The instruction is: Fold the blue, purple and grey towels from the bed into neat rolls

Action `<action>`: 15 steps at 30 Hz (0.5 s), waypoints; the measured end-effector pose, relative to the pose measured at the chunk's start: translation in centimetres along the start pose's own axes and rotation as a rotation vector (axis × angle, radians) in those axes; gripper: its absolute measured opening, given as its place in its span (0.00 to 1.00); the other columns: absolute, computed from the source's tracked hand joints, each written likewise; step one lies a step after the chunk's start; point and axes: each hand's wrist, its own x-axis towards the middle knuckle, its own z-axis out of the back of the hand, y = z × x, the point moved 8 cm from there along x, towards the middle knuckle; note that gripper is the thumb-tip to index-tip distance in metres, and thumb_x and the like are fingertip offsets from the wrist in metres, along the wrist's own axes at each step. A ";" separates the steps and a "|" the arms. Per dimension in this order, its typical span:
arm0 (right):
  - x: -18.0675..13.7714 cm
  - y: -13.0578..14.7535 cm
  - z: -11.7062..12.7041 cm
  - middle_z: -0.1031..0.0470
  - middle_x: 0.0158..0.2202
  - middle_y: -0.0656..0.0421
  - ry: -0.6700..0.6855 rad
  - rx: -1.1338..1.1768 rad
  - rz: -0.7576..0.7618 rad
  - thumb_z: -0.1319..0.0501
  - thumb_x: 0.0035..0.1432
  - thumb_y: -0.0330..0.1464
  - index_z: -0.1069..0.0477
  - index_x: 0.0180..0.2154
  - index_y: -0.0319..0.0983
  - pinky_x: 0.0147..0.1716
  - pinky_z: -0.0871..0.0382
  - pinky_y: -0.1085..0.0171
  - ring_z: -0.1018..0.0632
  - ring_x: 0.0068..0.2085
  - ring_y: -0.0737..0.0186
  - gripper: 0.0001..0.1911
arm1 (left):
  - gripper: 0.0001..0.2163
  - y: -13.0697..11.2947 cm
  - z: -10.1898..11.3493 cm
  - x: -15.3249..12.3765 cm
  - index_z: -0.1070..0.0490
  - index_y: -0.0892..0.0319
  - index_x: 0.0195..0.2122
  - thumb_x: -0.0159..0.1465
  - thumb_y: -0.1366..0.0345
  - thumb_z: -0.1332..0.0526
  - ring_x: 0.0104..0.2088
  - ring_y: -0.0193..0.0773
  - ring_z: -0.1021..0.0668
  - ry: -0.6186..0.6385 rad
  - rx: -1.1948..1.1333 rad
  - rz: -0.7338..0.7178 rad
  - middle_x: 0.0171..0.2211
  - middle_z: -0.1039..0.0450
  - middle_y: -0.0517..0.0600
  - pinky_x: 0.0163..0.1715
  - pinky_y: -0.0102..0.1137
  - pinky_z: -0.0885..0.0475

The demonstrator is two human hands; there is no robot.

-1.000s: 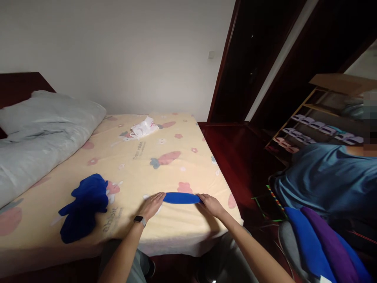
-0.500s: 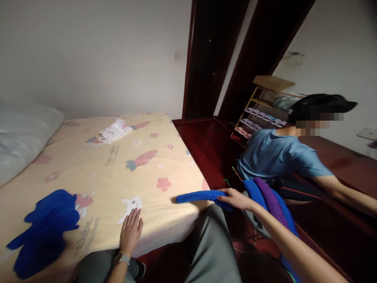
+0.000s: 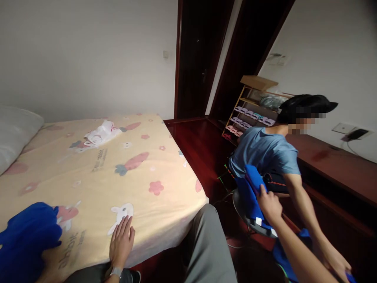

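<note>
My left hand lies flat on the bed, fingers out, beside a printed white rabbit, holding nothing. My right hand is closed on a folded blue cloth over a chair at the right. More blue fabric with white tags hangs below that hand. A crumpled blue cloth piece lies on the bed at the far left. A blurred skin-coloured shape shows at its lower edge; I cannot tell what it is.
A person in a blue T-shirt leans beside the chair, one arm reaching down to blue fabric. A white plastic bag and a clear-wrapped bundle lie on the bed. Behind stand a shoe rack and a long brown desk.
My right hand has moved right, off the bed's edge, taking the folded blue cloth over the chair. My left hand stays flat. The other person's arm has swung lower. The view has turned slightly right.
</note>
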 end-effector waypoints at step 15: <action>-1.8 -4.6 -9.4 0.29 0.50 0.36 0.121 0.024 -0.056 0.54 0.61 0.36 0.37 0.64 0.42 0.37 0.37 0.47 0.26 0.49 0.32 0.31 | 0.23 -0.7 0.7 -0.4 0.37 0.54 0.65 0.68 0.64 0.48 0.65 0.45 0.33 0.068 0.034 0.031 0.64 0.35 0.52 0.65 0.44 0.41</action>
